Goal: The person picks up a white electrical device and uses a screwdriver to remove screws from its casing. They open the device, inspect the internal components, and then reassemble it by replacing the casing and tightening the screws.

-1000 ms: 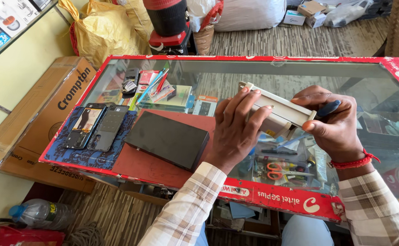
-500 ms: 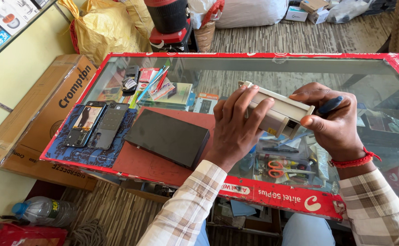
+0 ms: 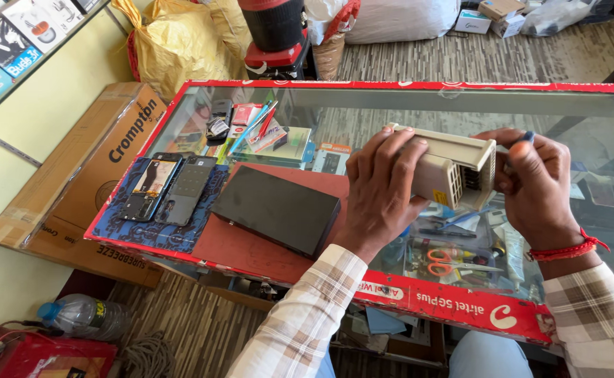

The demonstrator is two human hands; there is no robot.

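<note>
My left hand [image 3: 380, 192] grips a cream-coloured plastic box-shaped device [image 3: 454, 168] with vent slots, held just above a glass counter top [image 3: 405, 105]. My right hand [image 3: 534, 185] is at the device's right end, its fingers closed round a thin dark tool with a blue tip [image 3: 526, 138]. A red thread band sits on my right wrist. A black rectangular box [image 3: 277, 210] lies on a red mat [image 3: 251, 245] just left of my left hand.
Two opened phones [image 3: 170, 187] lie on a blue patterned cloth at the counter's left. Pens and small packets [image 3: 261, 133] sit behind the mat. Scissors [image 3: 454, 262] show under the glass. A cardboard box [image 3: 90, 175] and a water bottle [image 3: 86, 318] stand on the floor at the left.
Both hands with the device have shifted slightly; my right hand has come closer to the device's right end with the tool.
</note>
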